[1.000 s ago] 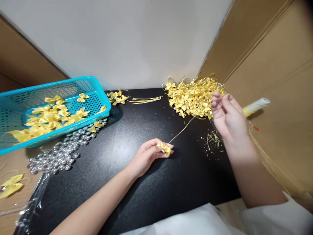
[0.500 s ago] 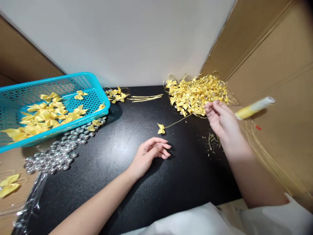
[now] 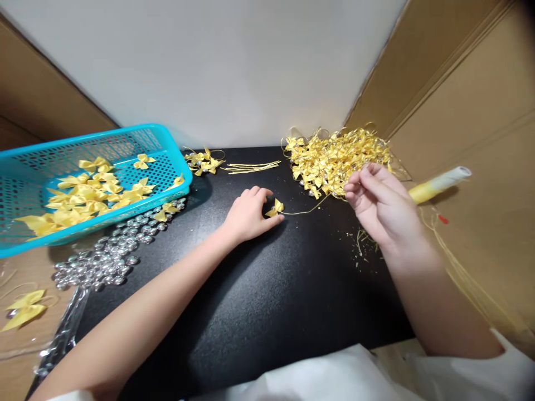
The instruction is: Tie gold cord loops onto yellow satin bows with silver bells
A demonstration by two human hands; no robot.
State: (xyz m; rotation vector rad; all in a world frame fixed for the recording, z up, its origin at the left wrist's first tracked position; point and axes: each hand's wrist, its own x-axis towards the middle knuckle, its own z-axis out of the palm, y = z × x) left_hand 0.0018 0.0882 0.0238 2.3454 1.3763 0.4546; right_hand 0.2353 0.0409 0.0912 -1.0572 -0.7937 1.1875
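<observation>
A yellow ribbon bow (image 3: 276, 208) on a thin golden cord (image 3: 307, 212) lies on the black tabletop. My left hand (image 3: 251, 214) is around the bow, thumb and fingers apart on either side of it; whether they touch it is hard to tell. From the bow the cord runs right, towards the fingertips of my right hand (image 3: 382, 206). That hand is raised in front of the bow pile, thumb and fingers pinched together, apparently on the cord's far end. The last stretch of cord blends into the heap (image 3: 334, 159) of finished yellow bows with cord loops and silvery beads.
A turquoise basket (image 3: 169, 147) with yellow bows stands at the left, silver beads (image 3: 108, 262) spread before it. Cut cords (image 3: 253, 167) and a small bow cluster (image 3: 204, 161) lie at the back. A yellow-white tube (image 3: 438, 185) rests against cardboard on the right; cord scraps (image 3: 365, 242) lie nearby.
My left hand has moved up and forward from below the bow to around it. The cord now sags more. My right hand has stayed nearly in place, still pinched.
</observation>
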